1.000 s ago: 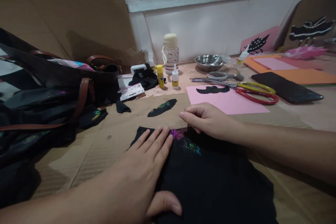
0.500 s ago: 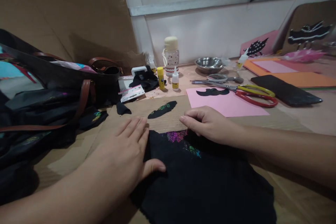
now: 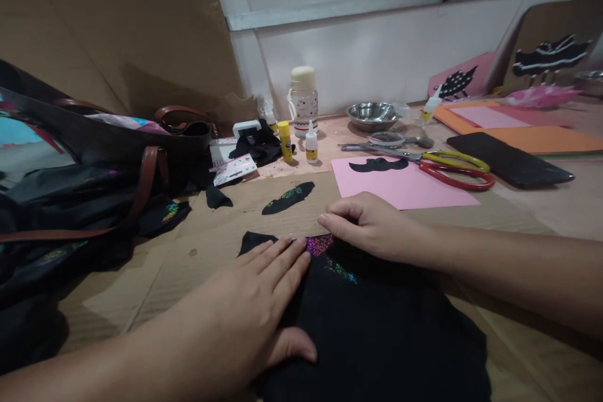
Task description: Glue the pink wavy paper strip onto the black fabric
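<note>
A black cloth [image 3: 377,333] with a pink and green glitter patch [image 3: 325,248] lies on brown cardboard [image 3: 198,264] in front of me. My left hand [image 3: 249,308] rests flat on the cloth's left part, fingers spread, fingertips near the glitter. My right hand [image 3: 372,226] sits at the cloth's far edge with its fingers curled down onto the fabric; whether it pinches the cloth is hidden. A small black glittered cut-out [image 3: 288,198] lies just beyond the cloth.
A dark bag with brown straps [image 3: 94,169] fills the left. Behind are glue bottles [image 3: 311,146], a spotted bottle [image 3: 303,100], a steel bowl [image 3: 372,114], red-yellow scissors [image 3: 447,166], pink paper with a black moustache shape [image 3: 400,182] and a black phone [image 3: 509,160].
My left hand slid left off the cloth onto the cardboard, then came back right and now lies flat on the cloth again. My right hand has stayed at the far edge.
</note>
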The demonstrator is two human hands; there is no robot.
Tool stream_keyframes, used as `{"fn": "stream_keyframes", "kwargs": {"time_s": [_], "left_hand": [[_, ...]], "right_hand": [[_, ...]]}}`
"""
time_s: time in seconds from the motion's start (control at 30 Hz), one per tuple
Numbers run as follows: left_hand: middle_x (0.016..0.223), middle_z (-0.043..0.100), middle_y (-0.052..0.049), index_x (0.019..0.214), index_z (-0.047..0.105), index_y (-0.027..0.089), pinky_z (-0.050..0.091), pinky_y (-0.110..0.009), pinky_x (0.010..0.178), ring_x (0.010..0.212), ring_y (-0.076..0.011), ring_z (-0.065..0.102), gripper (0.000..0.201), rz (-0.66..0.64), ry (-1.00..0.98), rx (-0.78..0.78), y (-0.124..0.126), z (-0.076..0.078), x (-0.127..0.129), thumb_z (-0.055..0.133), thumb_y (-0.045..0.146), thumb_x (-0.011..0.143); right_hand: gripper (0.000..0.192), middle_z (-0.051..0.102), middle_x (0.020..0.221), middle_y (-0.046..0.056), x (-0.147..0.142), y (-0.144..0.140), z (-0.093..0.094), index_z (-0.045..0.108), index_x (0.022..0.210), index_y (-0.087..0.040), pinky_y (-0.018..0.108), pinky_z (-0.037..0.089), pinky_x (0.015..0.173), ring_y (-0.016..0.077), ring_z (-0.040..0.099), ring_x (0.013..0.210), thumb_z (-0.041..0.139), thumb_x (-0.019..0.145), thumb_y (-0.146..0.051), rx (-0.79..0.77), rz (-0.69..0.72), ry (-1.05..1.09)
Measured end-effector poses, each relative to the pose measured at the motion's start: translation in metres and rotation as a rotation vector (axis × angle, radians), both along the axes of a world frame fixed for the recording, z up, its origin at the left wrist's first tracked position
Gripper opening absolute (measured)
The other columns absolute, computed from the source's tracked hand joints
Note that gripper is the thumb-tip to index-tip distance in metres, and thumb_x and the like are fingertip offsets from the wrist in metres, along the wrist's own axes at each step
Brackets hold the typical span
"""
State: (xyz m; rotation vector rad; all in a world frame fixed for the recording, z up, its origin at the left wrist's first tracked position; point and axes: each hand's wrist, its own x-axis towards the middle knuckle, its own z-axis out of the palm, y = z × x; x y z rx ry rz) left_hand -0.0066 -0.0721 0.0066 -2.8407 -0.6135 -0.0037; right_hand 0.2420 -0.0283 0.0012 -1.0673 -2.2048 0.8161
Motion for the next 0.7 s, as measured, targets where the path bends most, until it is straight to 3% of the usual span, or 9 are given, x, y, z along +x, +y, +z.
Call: {"fn": "stream_keyframes", "kwargs": {"time_s": [0.2,0.33,0.43,0.57,0.7], "left_hand": [[0.134,0.062,-0.032,0.129,0.067,-0.006,0.064,-0.045,0.090,0.117,-0.0416,0.070,0.093,0.075,0.096,0.267,0.000,-0.010,-0.002,0.059,0.077,0.088],[0.133,0.062,-0.036,0.133,0.064,-0.009,0.064,-0.048,0.086,0.114,-0.0451,0.071,0.097,0.215,0.112,0.270,0.002,-0.015,-0.005,0.063,0.077,0.085],[0.129,0.066,-0.034,0.130,0.068,-0.006,0.064,-0.050,0.086,0.113,-0.0445,0.072,0.089,0.267,0.131,0.260,0.003,-0.011,-0.009,0.053,0.074,0.094],[0.144,0.057,-0.028,0.136,0.064,-0.002,0.055,-0.051,0.106,0.131,-0.0409,0.061,0.077,0.106,0.015,0.226,0.001,-0.002,-0.007,0.037,0.063,0.106],[0.153,0.050,-0.023,0.145,0.056,0.003,0.047,-0.045,0.116,0.141,-0.0342,0.053,0.072,-0.007,-0.077,-0.017,-0.002,-0.005,-0.001,0.039,0.061,0.106]], "right_hand": [[0.043,0.032,0.057,-0.007,-0.001,-0.001,0.002,0.035,0.061,-0.023,0.028,0.026,0.054,0.0110,0.031,0.054,0.046,0.099,-0.040,0.017,0.010,-0.033],[0.043,0.032,0.057,-0.007,-0.001,-0.001,0.003,0.036,0.061,-0.023,0.027,0.025,0.054,0.0105,0.031,0.053,0.046,0.099,-0.041,0.011,0.024,-0.044],[0.043,0.033,0.057,-0.007,-0.001,-0.002,0.002,0.037,0.061,-0.023,0.027,0.025,0.054,0.0102,0.031,0.054,0.046,0.099,-0.040,0.003,0.020,-0.048],[0.043,0.033,0.058,-0.007,-0.001,-0.002,0.001,0.038,0.062,-0.022,0.027,0.026,0.054,0.0103,0.031,0.054,0.047,0.099,-0.040,-0.004,0.026,-0.041],[0.042,0.036,0.057,-0.007,0.001,0.000,0.002,0.038,0.062,-0.022,0.027,0.026,0.053,0.0102,0.031,0.053,0.046,0.100,-0.038,0.010,0.035,-0.033]]}}
